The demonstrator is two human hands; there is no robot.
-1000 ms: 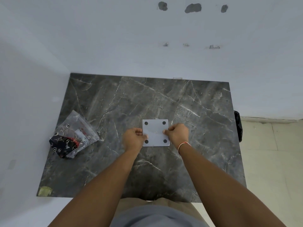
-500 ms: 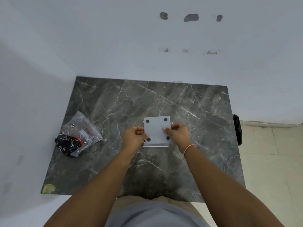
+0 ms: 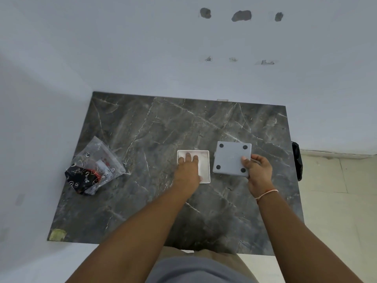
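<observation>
Work area: a dark marble-patterned surface (image 3: pixel 183 123) set against a pale wall.

Item 1: a shallow white square tray (image 3: pixel 205 163) lies flat near the middle of the surface, open side up. The left grip (image 3: pixel 187 170) lies inside it, palm down, with the fingers (image 3: pixel 188 156) straight and spread toward the far wall of the tray. This grip is fully extended and has hold of nothing; it rests on the tray floor.

Item 2: a grey square panel (image 3: pixel 231 159) with a black round dot near each corner sits just to the right of the tray, turned slightly out of line with it and apart from it. The right grip (image 3: pixel 258 172) holds the panel at its near right corner, the thumb on top and the remaining fingers curled underneath. It cannot be told whether the far edge of the panel touches the surface. A thin pale band (image 3: pixel 267 193) circles the right wrist.

Other items: a clear plastic bag (image 3: pixel 95 166) with black and red contents lies at the left edge of the surface, well apart from the tray. A yellowish patch (image 3: pixel 57 234) marks the near left corner.
</observation>
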